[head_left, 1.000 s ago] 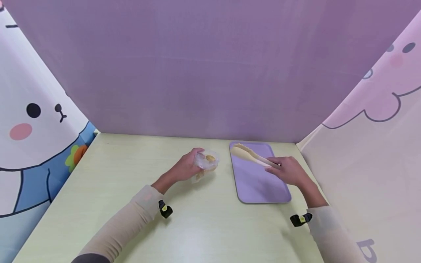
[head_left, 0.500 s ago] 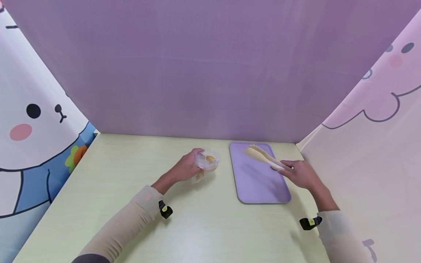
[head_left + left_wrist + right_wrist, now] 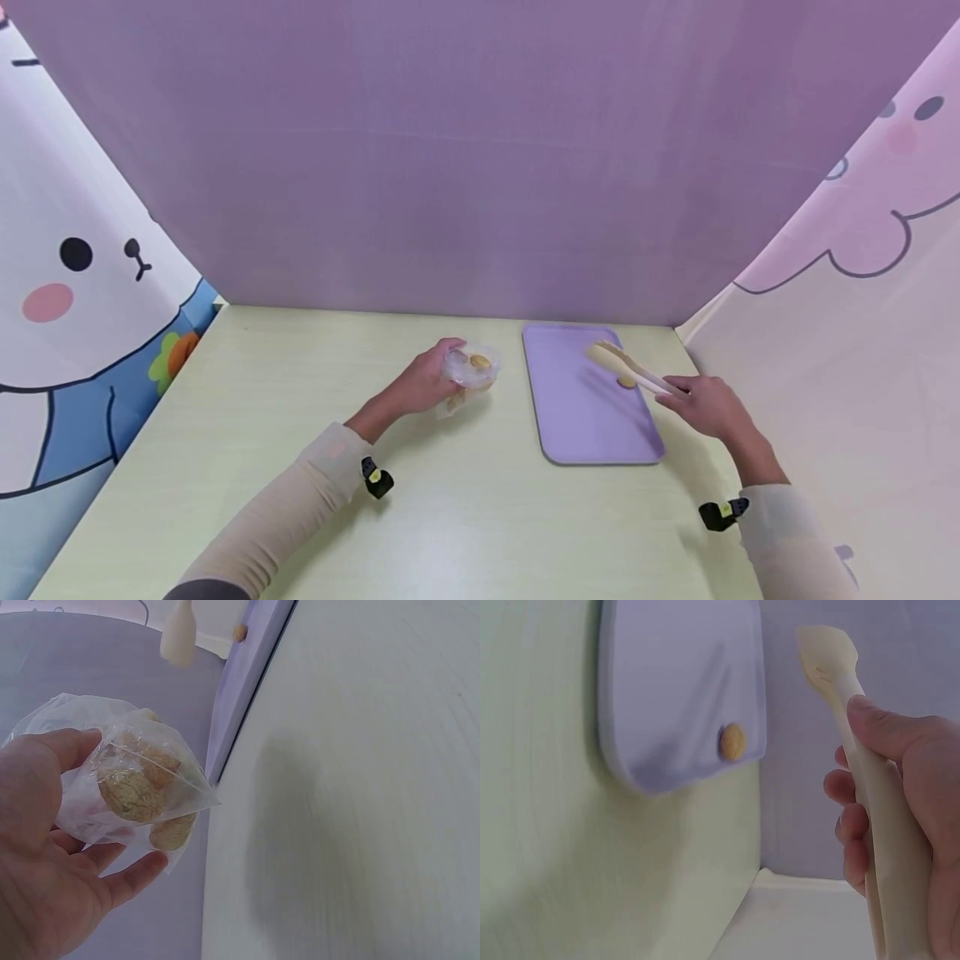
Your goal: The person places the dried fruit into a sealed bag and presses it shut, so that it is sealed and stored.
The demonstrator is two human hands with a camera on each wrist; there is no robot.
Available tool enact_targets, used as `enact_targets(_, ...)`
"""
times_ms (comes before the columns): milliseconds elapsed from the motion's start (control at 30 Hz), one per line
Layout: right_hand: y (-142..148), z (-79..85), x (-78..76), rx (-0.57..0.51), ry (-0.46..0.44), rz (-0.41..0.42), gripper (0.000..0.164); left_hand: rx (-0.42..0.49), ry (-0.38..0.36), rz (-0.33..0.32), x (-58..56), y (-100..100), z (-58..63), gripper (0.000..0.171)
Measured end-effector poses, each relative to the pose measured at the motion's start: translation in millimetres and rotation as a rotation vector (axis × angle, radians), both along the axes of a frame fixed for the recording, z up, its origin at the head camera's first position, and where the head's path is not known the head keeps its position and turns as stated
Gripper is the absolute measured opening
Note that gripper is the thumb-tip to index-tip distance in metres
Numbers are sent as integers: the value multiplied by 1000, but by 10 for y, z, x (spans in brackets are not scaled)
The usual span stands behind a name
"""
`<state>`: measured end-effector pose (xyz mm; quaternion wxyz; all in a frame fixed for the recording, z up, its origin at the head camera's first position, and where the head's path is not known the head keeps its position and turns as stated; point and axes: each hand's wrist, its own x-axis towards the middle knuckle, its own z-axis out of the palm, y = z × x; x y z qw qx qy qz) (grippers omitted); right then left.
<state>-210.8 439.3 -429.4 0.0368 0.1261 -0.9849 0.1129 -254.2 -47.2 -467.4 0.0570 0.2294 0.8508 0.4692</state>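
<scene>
My left hand (image 3: 427,379) grips a clear plastic bag (image 3: 457,367) above the table, its thumb on the near side in the left wrist view. Several wrinkled, tan, walnut-like pieces (image 3: 133,793) show through the film. Over to the right, my right hand (image 3: 705,404) holds cream-coloured tongs (image 3: 622,362) by the handles, above the purple tray (image 3: 585,425). Nothing shows between the tong heads, which lie close together in the right wrist view. One similar round tan piece (image 3: 733,742) lies on the tray near its right edge, just below the tongs in the head view.
The pale table (image 3: 465,525) extends around the tray and under both arms. A purple backdrop (image 3: 465,167) rises behind it, and printed cartoon panels (image 3: 862,350) close off both sides.
My right hand has moved right and slightly toward me with the tongs. The tan piece on the tray, hidden at first, has come into view. My left hand and the bag look unmoved.
</scene>
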Motion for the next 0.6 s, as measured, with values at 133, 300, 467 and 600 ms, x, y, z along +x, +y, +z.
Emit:
enact_targets(133,83,-35,18,32,-16,-14,39,0,6,-4,-14,-11,-16,70)
enact_targets(300,177,-63,34,81,-40,-39,43,-6,16,-2,-11,-19,-6,70)
enact_targets(467,219,-43,75,99,-67,-44,48,-1,-2,4,-2,-20,7,70)
enact_targets(600,257,-55,96,123,-67,-48,48,-2,-5,2,10,-26,16,70)
